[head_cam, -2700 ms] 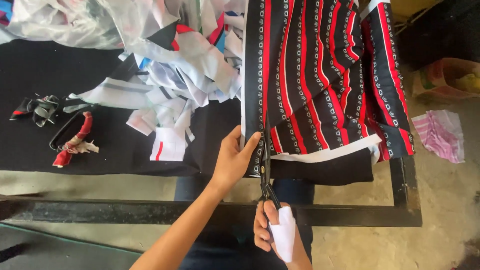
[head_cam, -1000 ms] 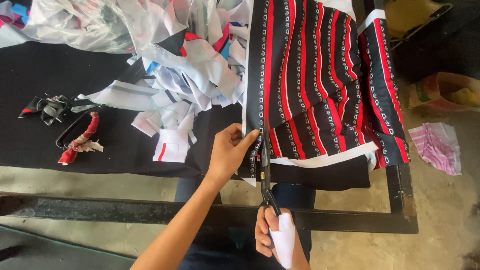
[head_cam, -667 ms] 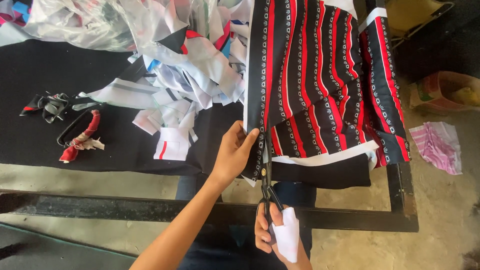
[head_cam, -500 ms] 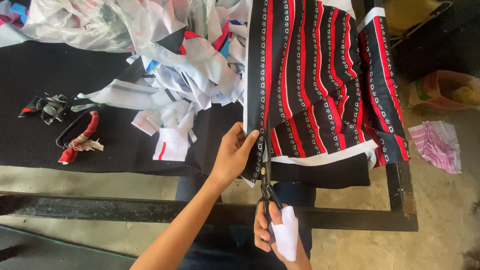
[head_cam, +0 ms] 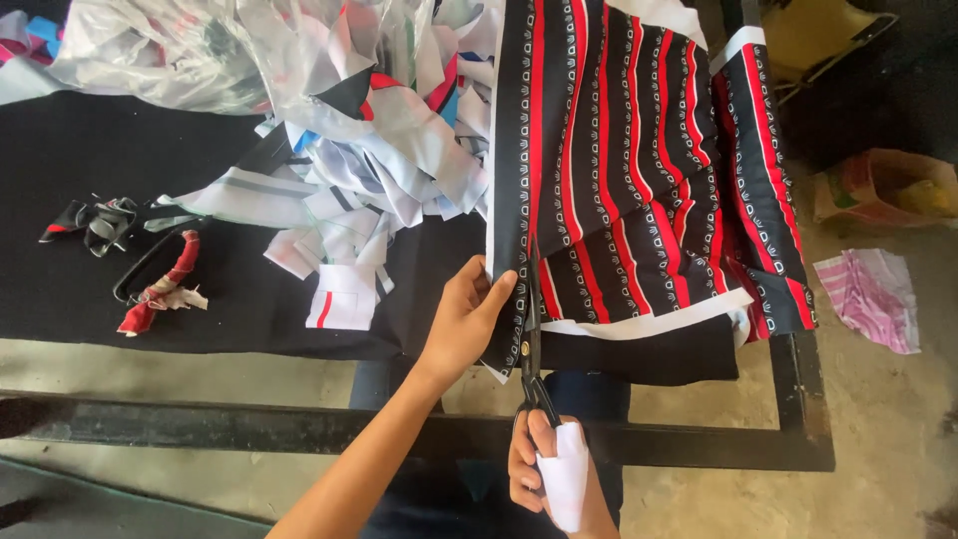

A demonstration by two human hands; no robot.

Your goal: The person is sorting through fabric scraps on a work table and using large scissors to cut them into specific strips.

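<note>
The striped fabric (head_cam: 639,190) is woven cloth, black with red and white stripes, matt and smooth, and the scissors (head_cam: 532,369) cutting it have dark, dull metal blades. The pile of scraps (head_cam: 369,170) is thin cloth with a faint sheen, lying on a table (head_cam: 120,170) covered in matt black cloth. The floor (head_cam: 888,429) looks like rough, dusty concrete.

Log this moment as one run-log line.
left hand: pinching edge of striped fabric | right hand: holding scissors, blades in fabric edge | fabric scraps on black table
</note>
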